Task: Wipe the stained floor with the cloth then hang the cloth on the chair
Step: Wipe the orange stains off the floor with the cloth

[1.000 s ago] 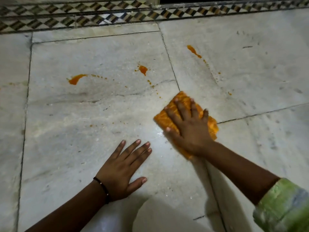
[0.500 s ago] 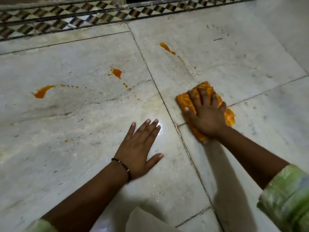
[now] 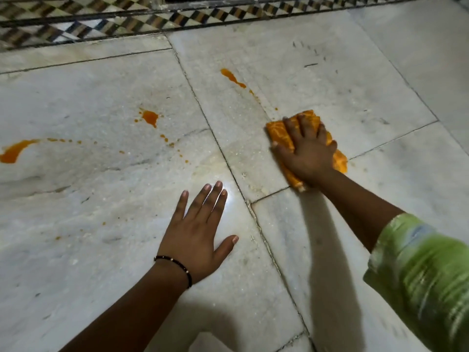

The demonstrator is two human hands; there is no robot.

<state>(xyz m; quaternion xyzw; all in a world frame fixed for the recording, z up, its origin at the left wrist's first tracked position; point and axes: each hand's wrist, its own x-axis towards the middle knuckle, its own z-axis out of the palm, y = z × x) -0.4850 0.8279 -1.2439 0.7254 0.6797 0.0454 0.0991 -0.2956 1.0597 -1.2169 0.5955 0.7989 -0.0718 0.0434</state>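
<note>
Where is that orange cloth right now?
In the head view, the orange cloth lies flat on the marble floor, right of centre, pressed under the right hand, just below the long orange stain.

Left hand (image 3: 200, 233) lies flat, fingers spread; right hand (image 3: 308, 152) presses palm-down, arm extended forward

I kneel over a floor (image 3: 76, 224) of large pale grey-white marble slabs, veined and scuffed, parted by thin dark seams (image 3: 220, 153). Beyond the slabs, at the far edge, runs a patterned border (image 3: 101, 19) of black, white and tan checks between dark lines. Past that border all is dark. Near the seams a bright glare (image 3: 228, 196) shines on the polished stone.
</note>
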